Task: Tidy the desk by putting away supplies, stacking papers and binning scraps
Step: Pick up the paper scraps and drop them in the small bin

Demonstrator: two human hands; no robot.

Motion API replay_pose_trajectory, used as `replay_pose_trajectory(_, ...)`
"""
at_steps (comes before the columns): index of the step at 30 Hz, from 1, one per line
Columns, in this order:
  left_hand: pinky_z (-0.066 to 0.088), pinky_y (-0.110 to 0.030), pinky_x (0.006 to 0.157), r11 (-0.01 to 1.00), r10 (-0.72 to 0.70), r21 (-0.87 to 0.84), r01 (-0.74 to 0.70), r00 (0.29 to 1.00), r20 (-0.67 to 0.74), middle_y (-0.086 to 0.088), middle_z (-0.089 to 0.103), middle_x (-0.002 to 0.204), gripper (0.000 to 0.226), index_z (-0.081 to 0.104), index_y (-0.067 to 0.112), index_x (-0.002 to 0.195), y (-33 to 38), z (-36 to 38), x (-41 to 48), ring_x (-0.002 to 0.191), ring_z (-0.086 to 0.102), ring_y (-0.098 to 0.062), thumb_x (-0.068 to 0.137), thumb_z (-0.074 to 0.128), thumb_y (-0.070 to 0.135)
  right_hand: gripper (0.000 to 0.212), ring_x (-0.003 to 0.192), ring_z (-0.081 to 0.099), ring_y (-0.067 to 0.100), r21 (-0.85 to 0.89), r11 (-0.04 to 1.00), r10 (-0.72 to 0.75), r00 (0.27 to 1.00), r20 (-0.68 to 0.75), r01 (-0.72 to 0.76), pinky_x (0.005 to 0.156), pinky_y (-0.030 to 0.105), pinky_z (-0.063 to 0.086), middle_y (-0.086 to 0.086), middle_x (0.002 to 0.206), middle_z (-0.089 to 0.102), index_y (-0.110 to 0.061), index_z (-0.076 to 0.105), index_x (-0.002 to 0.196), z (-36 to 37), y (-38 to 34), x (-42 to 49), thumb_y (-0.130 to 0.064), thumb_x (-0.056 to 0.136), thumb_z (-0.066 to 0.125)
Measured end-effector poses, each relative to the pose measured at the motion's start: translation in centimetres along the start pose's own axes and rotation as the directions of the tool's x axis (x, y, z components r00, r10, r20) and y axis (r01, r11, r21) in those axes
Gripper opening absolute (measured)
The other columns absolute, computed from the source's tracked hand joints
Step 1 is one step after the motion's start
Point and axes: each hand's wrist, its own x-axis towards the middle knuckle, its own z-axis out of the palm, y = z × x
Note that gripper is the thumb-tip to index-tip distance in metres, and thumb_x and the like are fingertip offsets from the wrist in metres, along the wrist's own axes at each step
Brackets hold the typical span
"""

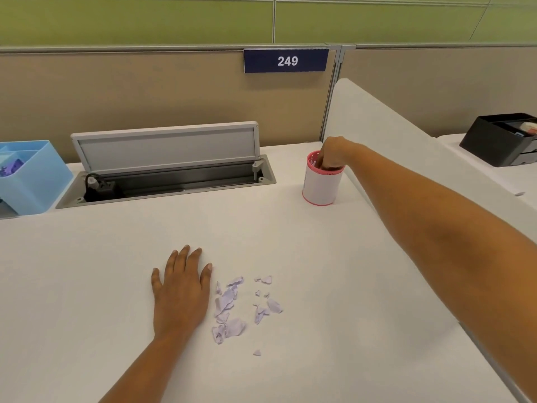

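Observation:
Several torn lilac paper scraps (232,309) lie scattered on the white desk (87,286) near its front. My left hand (181,289) rests flat on the desk just left of them, fingers apart, holding nothing. A small white bin with a pink rim and base (319,184) stands at the back right. My right hand (332,154) reaches over it with the fingertips dipped inside the rim, fingers bunched. Whether they hold a scrap is hidden by the rim.
An open grey cable hatch (165,170) with a black plug sits at the back centre. A blue organiser (35,175) stands at the back left. A white divider (386,135) rises to the right, with a black tray (502,141) beyond it.

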Motion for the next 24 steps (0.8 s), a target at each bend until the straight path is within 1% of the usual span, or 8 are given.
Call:
replay_pose_trajectory(4, 0.009, -0.045, 0.115, 1.0, -0.005, 0.002, 0.005, 1.0, 0.001, 0.002, 0.028, 0.152, 0.046, 0.036, 0.021, 0.141, 0.0, 0.0, 0.0, 0.143, 0.019, -0.017, 0.098, 0.031, 0.037, 0.031, 0.1, 0.054, 0.027, -0.057, 0.998, 0.012, 1.0, -0.012, -0.013, 0.086, 0.03, 0.045, 0.015, 0.119, 0.057, 0.001, 0.051, 0.123, 1.0, -0.5, 0.6, -0.013, 0.097, 0.041)
replay_pose_trajectory(7, 0.01, -0.045, 0.114, 1.0, -0.003, 0.01, 0.003, 1.0, -0.005, 0.002, 0.028, 0.152, 0.046, 0.036, 0.021, 0.141, 0.0, 0.0, 0.0, 0.143, 0.02, -0.017, 0.098, 0.031, 0.036, 0.031, 0.098, 0.055, 0.028, -0.089, 0.996, 0.0, 0.998, -0.058, -0.005, 0.08, 0.03, 0.044, 0.017, 0.113, 0.058, 0.003, 0.054, 0.119, 0.1, -0.4, 0.9, -0.016, 0.097, 0.045)
replay_pose_trajectory(11, 0.009, -0.046, 0.115, 1.0, -0.007, 0.007, 0.007, 1.0, -0.005, 0.002, 0.028, 0.152, 0.046, 0.036, 0.021, 0.141, 0.1, -0.1, 0.0, 0.143, 0.019, -0.016, 0.098, 0.031, 0.037, 0.031, 0.111, 0.055, 0.032, -0.02, 1.0, 0.009, 0.985, -0.174, -0.013, 0.08, 0.033, 0.045, 0.018, 0.121, 0.057, 0.004, 0.056, 0.116, -1.1, -0.3, 0.9, -0.018, 0.096, 0.048)
replay_pose_trajectory(13, 0.009, -0.045, 0.115, 1.0, -0.007, 0.011, 0.007, 1.0, -0.003, 0.003, 0.027, 0.153, 0.046, 0.034, 0.022, 0.141, 0.1, -0.1, -0.1, 0.143, 0.018, -0.016, 0.098, 0.03, 0.037, 0.031, 0.11, 0.055, 0.031, 0.009, 1.0, -0.027, 0.99, -0.14, 0.029, 0.078, 0.031, 0.044, 0.017, 0.123, 0.056, 0.0, 0.057, 0.12, -0.8, -0.6, 0.4, -0.016, 0.097, 0.044)
replay_pose_trajectory(17, 0.009, -0.046, 0.115, 1.0, -0.009, 0.009, 0.009, 1.0, -0.007, 0.002, 0.027, 0.153, 0.046, 0.035, 0.021, 0.141, 0.1, -0.1, -0.1, 0.143, 0.018, -0.017, 0.098, 0.03, 0.037, 0.03, 0.096, 0.057, 0.028, 0.159, 0.987, 0.0, 0.995, -0.097, 0.016, 0.071, 0.028, 0.044, 0.017, 0.12, 0.059, -0.001, 0.057, 0.12, 0.6, -0.8, 0.1, -0.013, 0.096, 0.044)
replay_pose_trajectory(20, 0.008, -0.045, 0.115, 1.0, -0.01, 0.023, 0.01, 1.0, 0.005, 0.003, 0.024, 0.154, 0.046, 0.031, 0.023, 0.142, 0.2, -0.2, -0.1, 0.143, 0.016, -0.016, 0.099, 0.028, 0.038, 0.029, 0.103, 0.059, 0.031, 0.396, 0.918, 0.089, 0.955, -0.284, 0.032, 0.084, 0.033, 0.049, 0.016, 0.116, 0.062, -0.001, 0.064, 0.111, 0.3, -0.5, -0.3, -0.005, 0.091, 0.045)
replay_pose_trajectory(22, 0.007, -0.045, 0.116, 1.0, -0.01, 0.024, 0.009, 1.0, 0.011, 0.003, 0.022, 0.154, 0.047, 0.03, 0.023, 0.143, 0.2, -0.3, 0.0, 0.143, 0.014, -0.015, 0.099, 0.026, 0.038, 0.032, 0.091, 0.06, 0.028, 0.564, 0.817, 0.16, 0.891, -0.425, 0.122, 0.082, 0.031, 0.049, 0.016, 0.104, 0.066, 0.002, 0.069, 0.1, 0.3, -0.7, -2.2, 0.005, 0.085, 0.041)
replay_pose_trajectory(24, 0.007, -0.045, 0.116, 1.0, -0.008, 0.03, 0.008, 1.0, 0.015, 0.003, 0.022, 0.154, 0.047, 0.029, 0.022, 0.143, 0.2, -0.4, -0.1, 0.143, 0.014, -0.016, 0.099, 0.026, 0.038, 0.035, 0.077, 0.057, 0.024, 0.608, 0.76, 0.138, 0.857, -0.496, 0.23, 0.074, 0.028, 0.048, 0.017, 0.089, 0.068, 0.0, 0.072, 0.088, 1.3, -1.7, -5.0, 0.008, 0.078, 0.038)
